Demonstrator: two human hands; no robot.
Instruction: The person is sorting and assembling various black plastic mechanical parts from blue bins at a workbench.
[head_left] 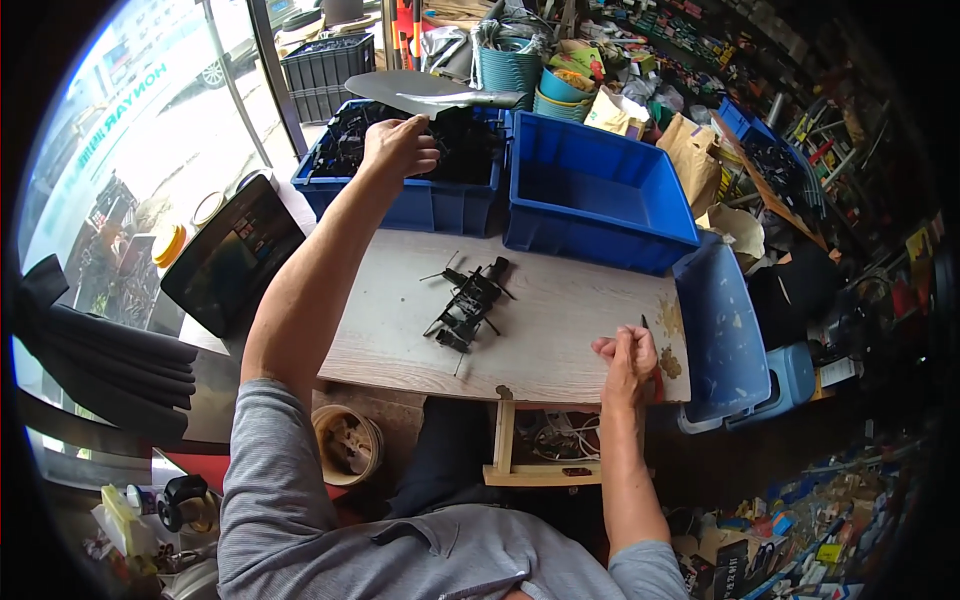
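The left hand (400, 148) reaches over the far edge of the bench (560, 330), its fingers curled in at the mouth of the left blue bin (420, 207); whether anything is pinched between them I cannot tell. The right hand (630, 362), above the bench's near right corner, is closed around a slim tool (657, 385) with a dark tip and a red end (its exact kind is hidden by the fingers). Between the hands, the black assembly (467, 303) lies by itself around the middle of the bench, touched by neither, with thin rods sticking out from its sides. Outward from there, the left bin is heaped with black parts (345, 137), while the right blue bin (590, 237), beside it along the far edge, shows only its own floor and walls. I would judge the work well short of done: one piece is out on the bench, and none has reached the right bin. Whether the assembly itself is finished, or the heaped parts are waiting or already handled, cannot be told.
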